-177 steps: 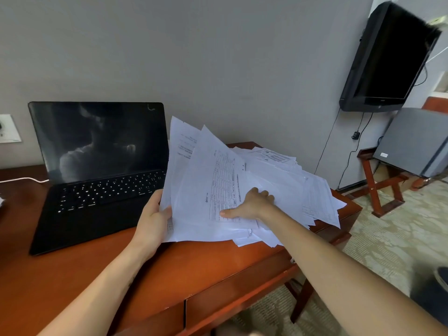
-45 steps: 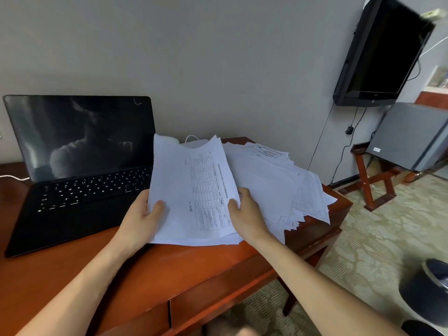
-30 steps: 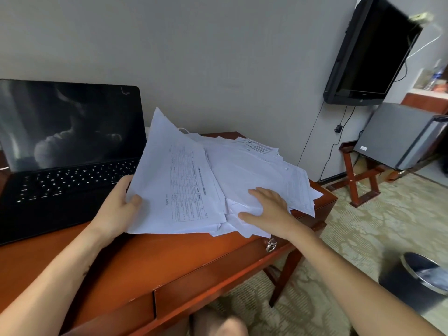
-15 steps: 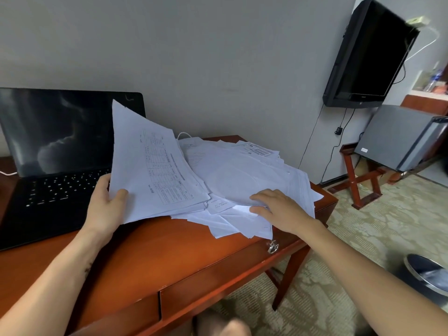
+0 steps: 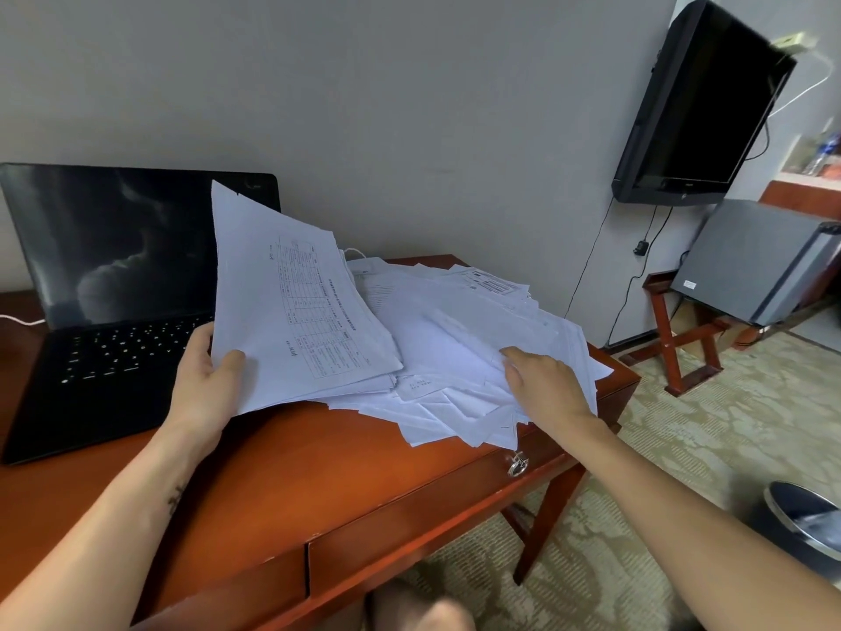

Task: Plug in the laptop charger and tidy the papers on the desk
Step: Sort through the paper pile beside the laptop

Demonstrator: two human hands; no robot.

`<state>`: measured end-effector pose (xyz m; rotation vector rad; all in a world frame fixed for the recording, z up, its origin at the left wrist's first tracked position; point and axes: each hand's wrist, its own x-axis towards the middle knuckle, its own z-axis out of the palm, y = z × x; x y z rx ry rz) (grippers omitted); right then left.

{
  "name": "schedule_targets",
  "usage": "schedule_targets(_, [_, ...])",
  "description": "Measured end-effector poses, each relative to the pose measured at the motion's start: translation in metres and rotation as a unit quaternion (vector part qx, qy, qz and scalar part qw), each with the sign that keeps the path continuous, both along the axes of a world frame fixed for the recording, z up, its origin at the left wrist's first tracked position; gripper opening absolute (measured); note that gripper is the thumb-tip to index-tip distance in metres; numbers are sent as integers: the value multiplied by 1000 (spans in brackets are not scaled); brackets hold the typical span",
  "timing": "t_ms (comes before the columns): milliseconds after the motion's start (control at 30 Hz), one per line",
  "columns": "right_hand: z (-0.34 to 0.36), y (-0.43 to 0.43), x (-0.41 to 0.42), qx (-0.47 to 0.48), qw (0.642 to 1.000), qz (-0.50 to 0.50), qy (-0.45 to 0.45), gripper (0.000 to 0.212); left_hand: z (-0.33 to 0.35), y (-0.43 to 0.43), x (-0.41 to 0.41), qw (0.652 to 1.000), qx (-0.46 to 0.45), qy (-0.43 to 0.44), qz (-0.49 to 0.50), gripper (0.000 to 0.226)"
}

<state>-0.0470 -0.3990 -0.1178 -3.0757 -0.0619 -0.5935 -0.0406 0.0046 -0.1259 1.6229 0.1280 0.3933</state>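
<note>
My left hand point(image 5: 207, 389) grips a stack of white printed sheets point(image 5: 291, 311) by its lower left corner, tilted up over the laptop's right side. My right hand point(image 5: 544, 387) rests on a loose spread of papers point(image 5: 455, 339) on the right end of the red-brown desk point(image 5: 318, 471), fingers curled into the sheets. The black laptop point(image 5: 104, 302) stands open with a dark screen on the left. A thin white cable point(image 5: 18, 318) runs off its left side, and another white cable loop point(image 5: 357, 253) peeks out behind the papers.
A desk drawer with a metal key point(image 5: 516, 464) sits below the paper pile. On the right, a wall-mounted TV point(image 5: 696, 111), a grey mini fridge point(image 5: 751, 261) on a red wooden stand, and a dark waste bin point(image 5: 801, 521) on the patterned carpet.
My left hand has lifted and tilted the gathered stack further left over the laptop. My right hand moved from the stack onto the loose pile at the desk's right end.
</note>
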Motion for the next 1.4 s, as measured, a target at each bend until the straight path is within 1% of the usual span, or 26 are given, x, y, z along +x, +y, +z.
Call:
schedule_targets(67, [2,1,-1,108,992,4,-61,30,0,0,0,1000,-3,4,-9,43])
schedule_targets(167, [7,8,1,265,955,18,-133,27,-1,0,0,999,-9,20,-42,41])
schedule_targets(233, [9,17,4,330,933,57,-134,27,-2,-4,-2,996,-23,36,-73,39])
schedule_targets(267, [10,24,4,346,926,85,-123,29,-2,-7,-3,994,-29,42,-92,37])
schedule_targets(333, [11,39,0,331,928,142,-96,43,-1,-15,-7,989,-23,58,-135,36])
schedule_targets(400, [8,54,-3,283,941,176,-64,55,-3,-19,-8,983,-13,72,-170,37])
schedule_targets(433, [4,60,-4,264,945,189,-48,58,-4,-20,-8,981,-16,76,-176,37])
schedule_targets(600, [-15,69,-1,231,944,237,19,62,-1,-18,-8,979,-45,93,-173,36])
schedule_targets(733, [-26,64,0,161,942,291,48,61,-1,-16,-6,980,-48,116,-155,27])
schedule_targets(767, [-26,63,-2,150,944,289,62,64,1,-15,-8,980,-45,114,-156,28])
schedule_targets(800, [-25,64,-3,141,945,286,75,66,1,-15,-8,980,-37,113,-162,34])
schedule_targets(833, [-24,66,-5,137,946,283,83,65,2,-16,-10,978,-25,114,-174,40])
schedule_targets(867, [-23,69,-8,137,946,281,86,63,2,-17,-12,976,-9,114,-185,42])
schedule_targets(900, [-21,72,-9,138,947,277,90,62,4,-19,-14,975,3,115,-191,36])
schedule_targets(967, [-20,78,-11,140,946,272,109,67,6,-20,-15,967,19,119,-222,14])
schedule_targets(1000, [-21,79,-11,138,945,273,119,73,7,-20,-15,962,27,127,-241,12])
schedule_targets(1033, [-22,79,-11,135,944,274,125,77,7,-18,-15,957,32,140,-253,15])
schedule_targets(1100, [-24,76,-10,140,946,269,117,76,7,-15,-13,956,27,168,-240,27])
schedule_targets(1167, [-25,67,-10,163,951,248,89,69,4,-12,-9,959,24,176,-220,40])
schedule_targets(1267, [-26,48,-4,177,963,198,32,56,3,-12,-8,970,37,147,-191,49])
schedule_targets(1300, [-26,42,-2,170,970,171,35,52,3,-12,-7,974,38,134,-180,51])
schedule_targets(1333, [-25,35,-1,167,975,135,62,52,4,-11,-7,977,40,122,-168,52])
schedule_targets(1400, [-23,25,0,175,973,69,132,62,6,-11,-7,983,45,101,-148,53])
